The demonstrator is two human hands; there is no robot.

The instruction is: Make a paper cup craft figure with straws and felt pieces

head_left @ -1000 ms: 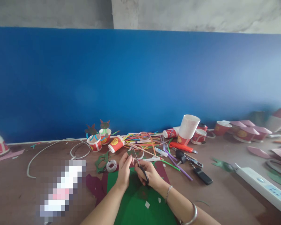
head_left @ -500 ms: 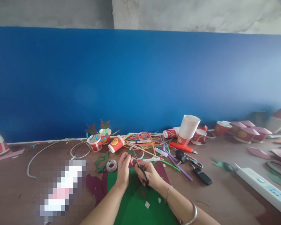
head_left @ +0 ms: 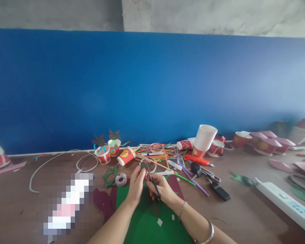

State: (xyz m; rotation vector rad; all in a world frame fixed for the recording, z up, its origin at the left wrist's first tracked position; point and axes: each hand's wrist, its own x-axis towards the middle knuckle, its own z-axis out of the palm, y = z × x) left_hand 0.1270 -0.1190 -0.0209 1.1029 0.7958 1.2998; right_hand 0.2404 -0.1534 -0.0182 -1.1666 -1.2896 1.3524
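My right hand (head_left: 163,188) is closed around the black handle of a pair of scissors (head_left: 156,191), whose blades point up and away. Close beside the blades, my left hand (head_left: 136,185) pinches a small dark green paper piece (head_left: 143,165). Most of that piece is hidden by the fingers. Both hands are above a green paper sheet (head_left: 142,225), which lies over dark red paper (head_left: 101,202). Small white scraps (head_left: 160,222) rest on the green sheet. A roll of tape (head_left: 121,180) and a cut green paper shape (head_left: 109,176) lie left of my left hand.
Many coloured straws (head_left: 152,152) lie behind my hands. Paper cups (head_left: 127,156) and a tall cup stack (head_left: 204,139) stand along the blue panel (head_left: 152,84). An orange utility knife (head_left: 197,159), keys with a black fob (head_left: 220,191) and a power strip (head_left: 287,203) lie right.
My left hand has shifted slightly right, closer to the scissors. The dark green paper piece now shows more clearly at its fingertips, against the blades. The things around have stayed put.
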